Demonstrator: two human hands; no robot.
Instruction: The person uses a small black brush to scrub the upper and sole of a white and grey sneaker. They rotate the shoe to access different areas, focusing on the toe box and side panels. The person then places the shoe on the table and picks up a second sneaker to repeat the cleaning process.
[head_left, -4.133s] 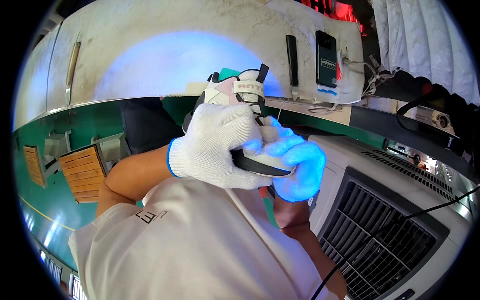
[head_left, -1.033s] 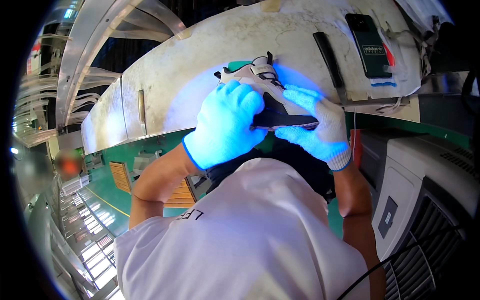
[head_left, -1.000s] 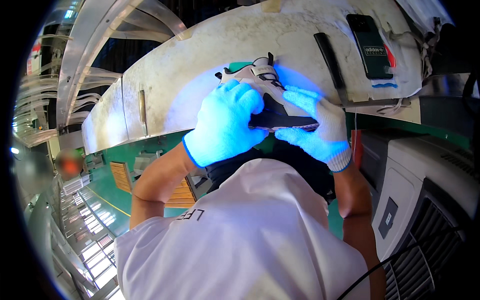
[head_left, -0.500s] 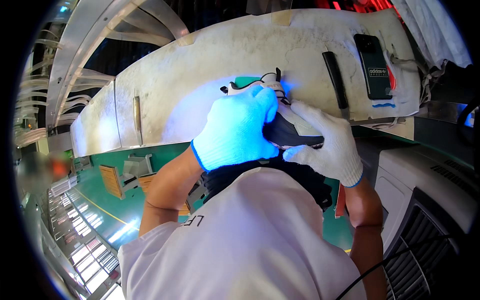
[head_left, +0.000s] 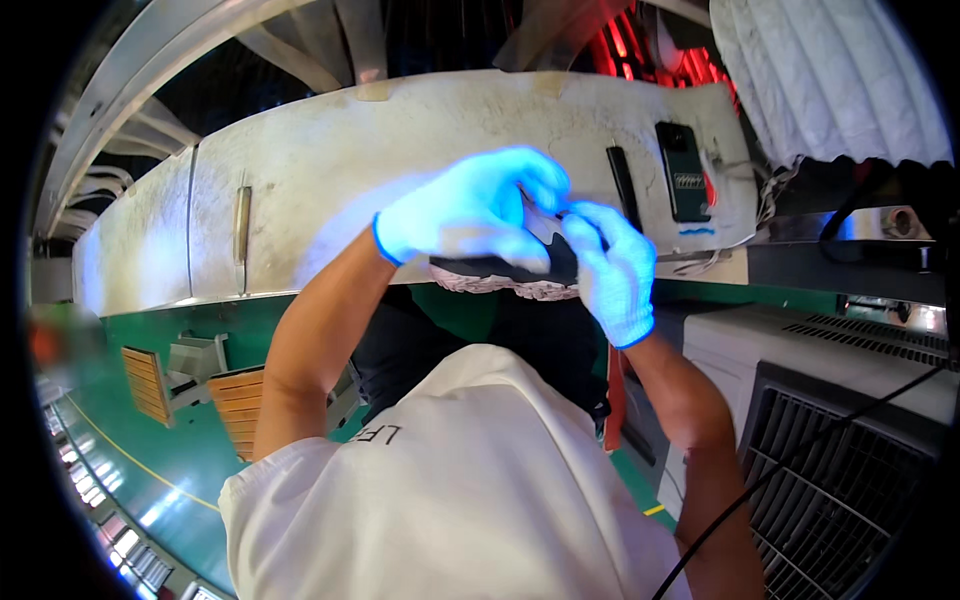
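Observation:
A sneaker [head_left: 562, 262] with a dark grey and light upper lies on its side at the near edge of the table, its pale, mottled sole [head_left: 490, 284] facing me. My left hand [head_left: 475, 208], in a white knit glove lit blue, reaches over the shoe with curled fingers and covers most of its upper. My right hand [head_left: 615, 270], gloved alike, is bent against the shoe's right part, fingertips close to those of the left. The gloves hide what exactly the fingertips pinch.
On the worn pale table [head_left: 330, 150] lie a thin wooden-handled tool [head_left: 242, 235] at left, a black bar-shaped tool [head_left: 624, 188] and a dark phone [head_left: 682, 172] at right. A grey machine [head_left: 735, 350] stands right of me. Wooden-slatted seats [head_left: 235, 410] stand at lower left.
The shoe has turned, so its sole now shows toward me. My left hand has risen and laid itself over it; my right hand has moved left, its fingers drawn in near the left ones.

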